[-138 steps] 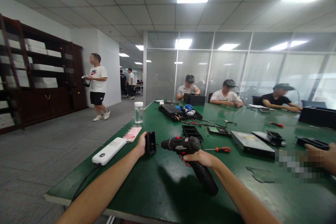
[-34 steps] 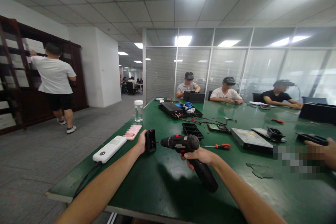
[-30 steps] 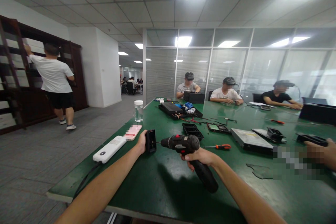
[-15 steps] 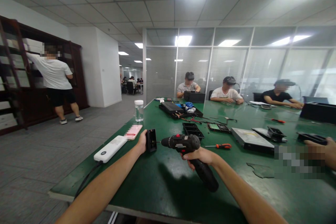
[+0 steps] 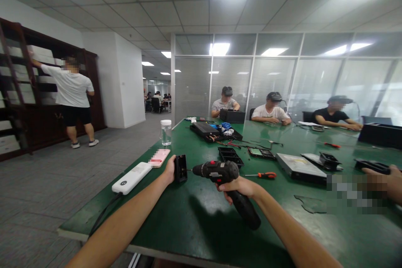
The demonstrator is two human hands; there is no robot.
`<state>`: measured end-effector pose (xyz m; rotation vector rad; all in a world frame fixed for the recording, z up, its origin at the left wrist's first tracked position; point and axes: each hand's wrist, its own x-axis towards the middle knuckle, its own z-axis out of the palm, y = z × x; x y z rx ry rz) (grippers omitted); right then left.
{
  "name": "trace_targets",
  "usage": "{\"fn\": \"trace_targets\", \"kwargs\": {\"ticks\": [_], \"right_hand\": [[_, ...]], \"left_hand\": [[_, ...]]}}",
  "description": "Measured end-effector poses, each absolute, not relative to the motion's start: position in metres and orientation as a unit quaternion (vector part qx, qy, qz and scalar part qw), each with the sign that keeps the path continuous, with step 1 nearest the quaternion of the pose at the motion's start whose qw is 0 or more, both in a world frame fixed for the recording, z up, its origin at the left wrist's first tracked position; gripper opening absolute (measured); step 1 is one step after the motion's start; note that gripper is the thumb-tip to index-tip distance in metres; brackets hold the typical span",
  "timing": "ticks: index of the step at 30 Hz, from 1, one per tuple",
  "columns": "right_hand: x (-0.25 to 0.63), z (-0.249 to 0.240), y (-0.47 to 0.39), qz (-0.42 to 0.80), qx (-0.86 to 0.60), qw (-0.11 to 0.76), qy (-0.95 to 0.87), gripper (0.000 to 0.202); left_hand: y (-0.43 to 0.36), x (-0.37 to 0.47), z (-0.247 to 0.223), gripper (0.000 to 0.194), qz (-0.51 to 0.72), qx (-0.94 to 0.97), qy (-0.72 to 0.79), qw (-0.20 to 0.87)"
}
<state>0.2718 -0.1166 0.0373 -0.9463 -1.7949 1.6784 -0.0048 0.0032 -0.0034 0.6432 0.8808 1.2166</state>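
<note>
My left hand [image 5: 170,169] grips a small black plastic frame [image 5: 181,168] by its left side, holding it upright on the green table. In my right hand [image 5: 238,187] is a black cordless drill [image 5: 217,171], my fingers wrapped round its handle. The drill points left, and its thin bit reaches the open face of the frame; whether the tip sits in a screw is too small to tell. Behind the drill lies another black frame [image 5: 230,156] with compartments. An orange-handled screwdriver [image 5: 266,175] rests right of the drill.
A white power bank [image 5: 132,179] with a cable, a pink phone [image 5: 160,157] and a clear bottle [image 5: 166,132] line the left edge. A silver drive [image 5: 300,167], a circuit board [image 5: 261,153] and loose wires lie beyond. A co-worker's hand [image 5: 385,182] reaches in at right.
My hands, the drill and the frame stay almost still. The person at the bookcase has shifted slightly right, with an arm still raised to the shelves.
</note>
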Motion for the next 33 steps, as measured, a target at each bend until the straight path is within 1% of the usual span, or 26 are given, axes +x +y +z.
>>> {"fn": "trace_targets", "kwargs": {"ticks": [11,14,16,17,19,24,29,32,33], "right_hand": [[0.271,0.035,-0.114,0.617,-0.353,0.252,-0.656,0.036],[0.270,0.040,-0.120,0.614,-0.363,0.250,-0.655,0.034],[0.268,0.046,-0.127,0.607,-0.368,0.249,-0.659,0.029],[0.267,0.049,-0.131,0.597,-0.370,0.264,-0.661,0.026],[0.266,0.055,-0.138,0.590,-0.375,0.266,-0.663,0.022],[0.264,0.061,-0.144,0.588,-0.373,0.266,-0.667,0.023],[0.266,0.054,-0.136,0.598,-0.357,0.252,-0.672,0.025],[0.266,0.049,-0.130,0.604,-0.357,0.265,-0.661,0.025],[0.266,0.049,-0.129,0.607,-0.361,0.254,-0.661,0.027]], "left_hand": [[0.001,-0.005,-0.001,0.027,0.548,0.311,0.369,0.683],[-0.001,-0.005,0.002,0.032,0.553,0.300,0.366,0.686],[-0.004,-0.004,0.004,0.038,0.550,0.292,0.369,0.690],[-0.005,-0.004,0.005,0.040,0.547,0.287,0.371,0.693],[-0.007,-0.004,0.007,0.041,0.544,0.282,0.372,0.697],[-0.006,-0.004,0.005,0.039,0.546,0.281,0.365,0.700],[-0.003,-0.005,0.003,0.036,0.538,0.297,0.363,0.700],[-0.003,-0.005,0.004,0.033,0.539,0.298,0.370,0.696],[-0.003,-0.005,0.004,0.033,0.538,0.298,0.371,0.695]]}}
